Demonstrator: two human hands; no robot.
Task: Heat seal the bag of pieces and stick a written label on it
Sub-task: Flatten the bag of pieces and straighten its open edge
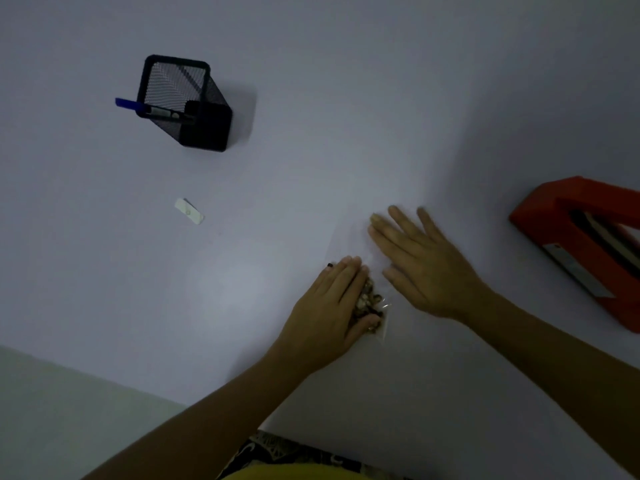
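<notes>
A clear plastic bag (349, 242) of small brown pieces (371, 299) lies flat on the white table (277, 202). My left hand (332, 306) lies palm down on the filled lower part of the bag, covering most of the pieces. My right hand (420, 265) rests flat with spread fingers on the bag's empty upper part. A small white label (189, 211) lies on the table to the left, apart from the bag. The orange heat sealer (585, 247) stands at the right edge, partly cut off.
A black mesh pen holder (187, 102) stands at the back left with a blue-capped pen (130, 103) sticking out. The table's near edge runs diagonally at the lower left, with pale floor (69, 410) beyond it.
</notes>
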